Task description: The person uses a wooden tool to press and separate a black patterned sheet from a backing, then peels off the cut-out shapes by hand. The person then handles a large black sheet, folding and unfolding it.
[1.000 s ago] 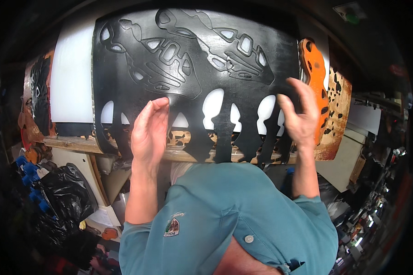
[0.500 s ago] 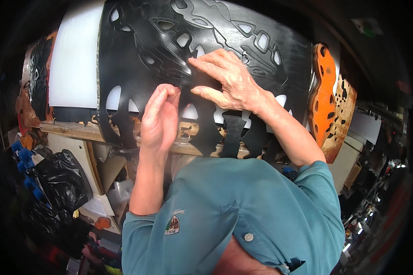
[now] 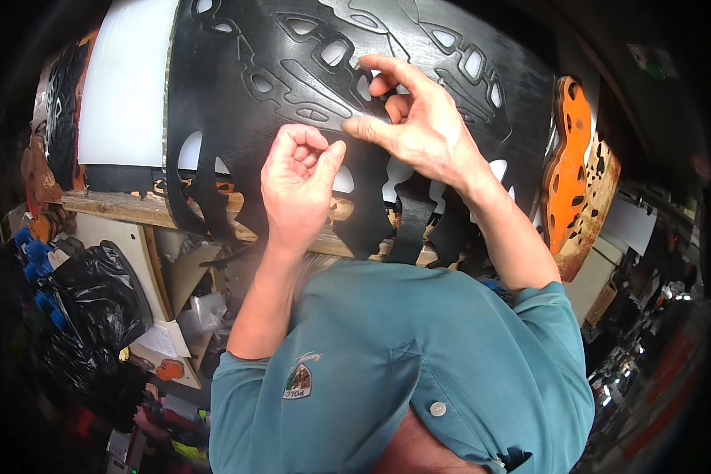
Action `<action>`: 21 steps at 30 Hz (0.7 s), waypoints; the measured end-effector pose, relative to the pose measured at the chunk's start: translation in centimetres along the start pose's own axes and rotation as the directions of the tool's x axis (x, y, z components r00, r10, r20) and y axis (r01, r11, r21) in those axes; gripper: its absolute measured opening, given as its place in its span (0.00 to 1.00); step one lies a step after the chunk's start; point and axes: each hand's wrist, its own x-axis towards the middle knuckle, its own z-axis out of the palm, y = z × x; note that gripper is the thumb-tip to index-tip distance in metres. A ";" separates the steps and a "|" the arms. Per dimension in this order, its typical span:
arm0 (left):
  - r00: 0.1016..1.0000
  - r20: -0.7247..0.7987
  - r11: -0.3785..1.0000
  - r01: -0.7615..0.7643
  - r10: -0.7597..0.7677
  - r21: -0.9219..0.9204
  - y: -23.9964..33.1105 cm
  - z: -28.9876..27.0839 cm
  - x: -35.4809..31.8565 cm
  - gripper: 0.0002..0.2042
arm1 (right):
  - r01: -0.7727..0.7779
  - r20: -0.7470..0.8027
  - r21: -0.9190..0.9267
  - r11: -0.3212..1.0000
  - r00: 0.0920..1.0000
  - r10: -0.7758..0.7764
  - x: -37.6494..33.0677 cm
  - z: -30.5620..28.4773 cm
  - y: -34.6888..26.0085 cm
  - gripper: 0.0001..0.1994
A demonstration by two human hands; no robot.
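Observation:
A large black sheet [image 3: 237,118] with embossed outlines and cut-out holes lies across a board, and its near edge hangs in ragged strips. Over its middle is my left hand [image 3: 296,186], fingers curled in and thumb close to the index finger. Whatever those fingers hold, if anything, is too small to make out. Just to the right, my right hand [image 3: 423,126] hovers with thumb and index finger stretched apart. Its other fingers are bent, and nothing shows between them. The right thumb tip is close to the left thumb, above an embossed outline.
An orange cutting die [image 3: 569,158] with holes stands at the right, beside a perforated wooden board [image 3: 596,189]. A white panel [image 3: 125,87] is at the left. A wooden beam [image 3: 118,208] runs along the near edge. Black plastic bags [image 3: 107,292] lie low on the left.
My left hand has shifted right, and its fingers have curled in. My right hand has lifted and turned, its index finger pointing up and left. The sheet appears slightly further right in view.

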 end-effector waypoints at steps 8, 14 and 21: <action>0.997 -0.037 0.998 -0.062 0.062 0.010 -0.9 0.5 -0.6 0.11 | -0.192 0.177 0.307 0.932 0.974 0.142 -0.9 0.2 0.2 0.40; 0.967 0.055 0.868 -0.248 0.249 0.430 -1.8 0.2 -0.8 0.11 | -0.317 0.293 0.851 0.419 0.948 0.121 0.5 0.1 -1.7 0.09; 0.907 0.145 0.726 -0.406 0.396 0.555 -2.2 -0.2 -1.4 0.12 | 0.218 -0.238 0.957 0.189 0.967 0.088 8.1 -7.7 -6.7 0.17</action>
